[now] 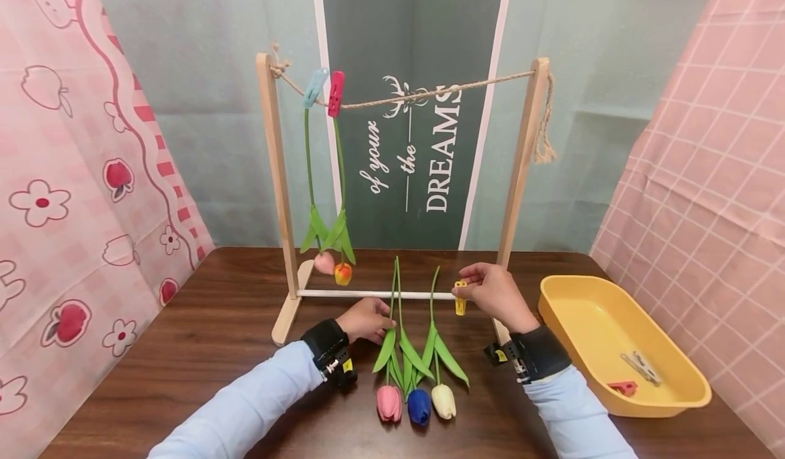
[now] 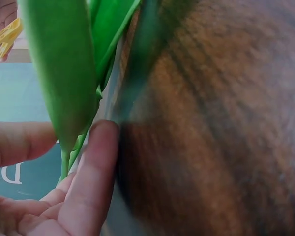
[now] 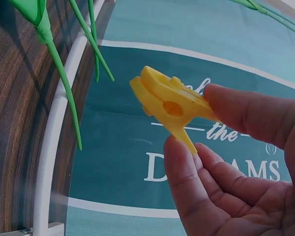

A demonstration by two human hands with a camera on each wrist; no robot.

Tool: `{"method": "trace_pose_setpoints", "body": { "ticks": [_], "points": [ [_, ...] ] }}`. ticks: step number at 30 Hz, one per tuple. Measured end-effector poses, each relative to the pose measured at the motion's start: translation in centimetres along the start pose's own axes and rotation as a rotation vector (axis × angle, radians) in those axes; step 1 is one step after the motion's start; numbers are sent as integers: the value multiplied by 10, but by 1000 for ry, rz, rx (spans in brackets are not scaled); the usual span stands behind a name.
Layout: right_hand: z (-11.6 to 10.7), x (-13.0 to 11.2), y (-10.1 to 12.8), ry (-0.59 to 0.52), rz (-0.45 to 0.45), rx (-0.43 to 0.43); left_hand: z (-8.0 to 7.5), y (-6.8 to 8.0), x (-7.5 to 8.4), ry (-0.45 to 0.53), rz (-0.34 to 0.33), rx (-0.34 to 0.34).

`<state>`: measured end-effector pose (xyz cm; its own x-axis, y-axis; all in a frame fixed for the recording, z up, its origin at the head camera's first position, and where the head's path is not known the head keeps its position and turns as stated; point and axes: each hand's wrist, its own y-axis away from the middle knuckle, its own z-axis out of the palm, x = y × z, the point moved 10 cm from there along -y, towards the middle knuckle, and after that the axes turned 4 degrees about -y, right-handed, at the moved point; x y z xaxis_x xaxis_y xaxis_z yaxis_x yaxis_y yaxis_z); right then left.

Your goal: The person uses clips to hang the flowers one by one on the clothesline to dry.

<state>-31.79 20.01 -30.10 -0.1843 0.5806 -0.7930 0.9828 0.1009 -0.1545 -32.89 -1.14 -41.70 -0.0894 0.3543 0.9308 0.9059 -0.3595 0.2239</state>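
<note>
Risk assessment: the yellow clothespin [image 3: 169, 105] is pinched only at its handle ends between thumb and fingertips of the right hand [image 1: 497, 294]. In my judgement a slip of that light pinch would let the spring snap it loose onto the bench [image 1: 221, 350]. The rope [image 1: 423, 92] sags between the posts of the wooden rack [image 1: 274, 193] and could swing under any pull. The rack stands on narrow feet, so it may rock if loaded off-centre.

Left hand [image 1: 366, 319]: it rests on the bench at the left of three artificial tulips lying side by side, their heads towards the near edge. Its fingers curl loosely against the stem [image 2: 66, 162] and leaf of the pink tulip [image 1: 389, 402]. The wrist view shows thumb and forefinger either side of the stem, touching it, though whether the grasp is firm cannot be told. The blue tulip [image 1: 419, 406] and white tulip [image 1: 443, 400] lie just right of it, untouched.

Right hand: raised just above the bench, near the rack's right post, narrow, holding the clothespin and nothing else.

Also noted: two tulips already hang head-down at the left end of the rope from a blue clothespin [image 1: 315, 87] and a red clothespin [image 1: 335, 93]. A yellow tray [image 1: 555, 309] at the right holds spare pegs.
</note>
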Motion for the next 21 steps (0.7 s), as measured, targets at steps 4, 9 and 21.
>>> {"method": "trace_pose_setpoints", "body": {
  "ticks": [4, 9, 21],
  "points": [
    [1, 0, 0, -5, 4, -2, 0, -2, -3, 2, 2, 6],
    [2, -1, 1, -6, 2, -6, -3, -2, -5, -7, 10, 27],
    [4, -2, 0, -8, -4, -2, -22, 8, 9, 12, 54, 100]
  ]
}}
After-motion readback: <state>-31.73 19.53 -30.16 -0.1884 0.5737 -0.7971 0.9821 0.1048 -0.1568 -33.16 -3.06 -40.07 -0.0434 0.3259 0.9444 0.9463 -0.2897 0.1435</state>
